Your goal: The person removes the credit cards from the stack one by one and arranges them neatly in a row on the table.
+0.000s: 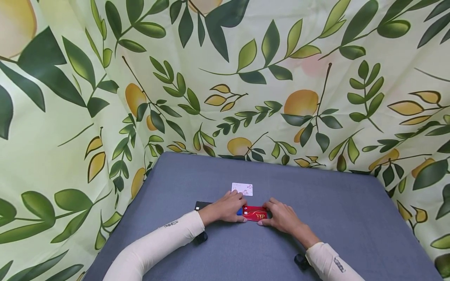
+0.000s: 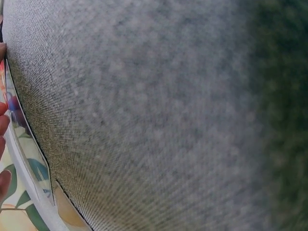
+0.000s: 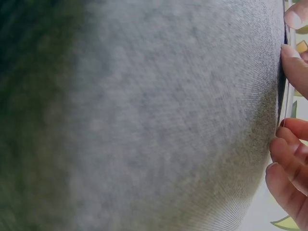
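Note:
A red card with gold "VIP" lettering lies between the two hands in the head view. My left hand grips its left end, thumb at the near edge and fingers at the far edge. At the right end my right hand pinches it the same way, thumb near and forefinger far. A strip of a blue card shows beside the red one, mostly covered by the left hand. Farther left, a black card sticks out from behind that hand. A dark green edge peeks out under the right fingers.
Beyond the hands, a white card with a pink print lies flat on the grey table. Patterned fabric with leaves and fruit hangs behind and at the sides. Dark wrist devices sit under the forearms.

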`<state>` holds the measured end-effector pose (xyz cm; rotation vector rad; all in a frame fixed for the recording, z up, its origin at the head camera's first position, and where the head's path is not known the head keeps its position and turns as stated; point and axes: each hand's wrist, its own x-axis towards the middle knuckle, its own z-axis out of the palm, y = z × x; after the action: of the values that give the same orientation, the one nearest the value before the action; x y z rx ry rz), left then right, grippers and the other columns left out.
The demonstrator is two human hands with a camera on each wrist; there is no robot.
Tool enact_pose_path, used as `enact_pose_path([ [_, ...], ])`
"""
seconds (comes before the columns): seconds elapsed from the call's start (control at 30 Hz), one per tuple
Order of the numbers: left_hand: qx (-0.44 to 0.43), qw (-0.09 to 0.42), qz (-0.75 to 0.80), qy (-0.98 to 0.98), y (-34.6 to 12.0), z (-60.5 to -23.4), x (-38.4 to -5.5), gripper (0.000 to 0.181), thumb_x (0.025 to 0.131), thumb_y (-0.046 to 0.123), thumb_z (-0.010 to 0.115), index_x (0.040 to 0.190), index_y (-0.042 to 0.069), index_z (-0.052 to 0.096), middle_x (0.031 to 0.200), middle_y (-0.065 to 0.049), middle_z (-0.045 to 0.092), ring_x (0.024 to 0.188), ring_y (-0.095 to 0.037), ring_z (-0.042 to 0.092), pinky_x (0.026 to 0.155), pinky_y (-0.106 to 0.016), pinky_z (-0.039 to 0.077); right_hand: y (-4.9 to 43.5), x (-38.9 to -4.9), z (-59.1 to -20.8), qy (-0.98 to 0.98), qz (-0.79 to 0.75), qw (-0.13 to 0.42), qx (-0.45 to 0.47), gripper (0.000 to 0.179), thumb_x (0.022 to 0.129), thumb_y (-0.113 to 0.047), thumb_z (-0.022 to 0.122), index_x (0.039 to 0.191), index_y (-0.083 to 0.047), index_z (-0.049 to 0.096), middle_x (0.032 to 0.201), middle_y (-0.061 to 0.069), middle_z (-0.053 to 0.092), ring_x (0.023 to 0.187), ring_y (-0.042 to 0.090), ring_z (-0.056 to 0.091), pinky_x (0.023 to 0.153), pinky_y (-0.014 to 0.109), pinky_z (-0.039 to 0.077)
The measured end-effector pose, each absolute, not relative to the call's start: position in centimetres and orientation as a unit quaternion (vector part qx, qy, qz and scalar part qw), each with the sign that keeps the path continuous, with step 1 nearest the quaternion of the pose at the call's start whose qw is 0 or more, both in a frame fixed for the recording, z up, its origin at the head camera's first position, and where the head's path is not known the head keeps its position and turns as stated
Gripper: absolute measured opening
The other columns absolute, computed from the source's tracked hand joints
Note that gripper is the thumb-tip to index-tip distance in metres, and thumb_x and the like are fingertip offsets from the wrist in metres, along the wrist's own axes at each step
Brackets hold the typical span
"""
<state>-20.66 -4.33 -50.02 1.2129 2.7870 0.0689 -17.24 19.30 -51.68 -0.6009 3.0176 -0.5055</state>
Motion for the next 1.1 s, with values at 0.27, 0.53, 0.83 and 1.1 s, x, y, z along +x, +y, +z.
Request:
enact_pose_path([
  [0.27, 0.4, 0.05, 0.024, 0.915, -4.32, -50.36, -20.83, 0.055, 0.086, 0.061, 0.069, 0.121, 0.017, 0.067, 0.111, 0.001, 0.061, 0.096, -0.012, 0.046, 0.075, -0.024, 0.033, 19.21, -17.33, -51.46, 0.968, -0.163, 0.025, -0.191, 0.061, 0.07, -0.051, 0.088, 0.111, -0.008, 0.073, 0.089, -0.005, 0.057, 0.074, 0.009, 0.05, 0.067, 0.032, 0.047],
  [0.53, 0.397, 0.054, 0.028, 0.916, -4.33, -50.38, -20.83, 0.056, 0.086, 0.06, 0.069, 0.122, 0.017, 0.067, 0.112, 0.001, 0.06, 0.098, -0.012, 0.046, 0.078, -0.026, 0.035, 19.14, -17.24, -51.15, 0.968, -0.157, 0.024, -0.196, 0.06, 0.071, -0.05, 0.088, 0.112, -0.008, 0.072, 0.088, -0.005, 0.056, 0.074, 0.008, 0.05, 0.066, 0.031, 0.046],
  [0.83, 0.397, 0.055, 0.031, 0.915, -4.37, -50.2, -20.78, 0.056, 0.086, 0.06, 0.069, 0.122, 0.017, 0.067, 0.112, 0.001, 0.06, 0.098, -0.012, 0.046, 0.077, -0.025, 0.034, 19.03, -17.17, -50.92, 0.969, -0.153, 0.027, -0.193, 0.062, 0.07, -0.05, 0.088, 0.112, -0.007, 0.073, 0.091, -0.004, 0.058, 0.076, 0.01, 0.052, 0.067, 0.032, 0.048],
  [1.1, 0.395, 0.052, 0.024, 0.917, -4.32, -50.26, -20.77, 0.057, 0.086, 0.061, 0.069, 0.122, 0.017, 0.067, 0.112, 0.001, 0.06, 0.098, -0.012, 0.047, 0.078, -0.025, 0.034, 19.07, -17.24, -51.1, 0.969, -0.148, 0.031, -0.195, 0.063, 0.07, -0.051, 0.088, 0.113, -0.008, 0.073, 0.09, -0.004, 0.057, 0.075, 0.01, 0.051, 0.065, 0.03, 0.046],
])
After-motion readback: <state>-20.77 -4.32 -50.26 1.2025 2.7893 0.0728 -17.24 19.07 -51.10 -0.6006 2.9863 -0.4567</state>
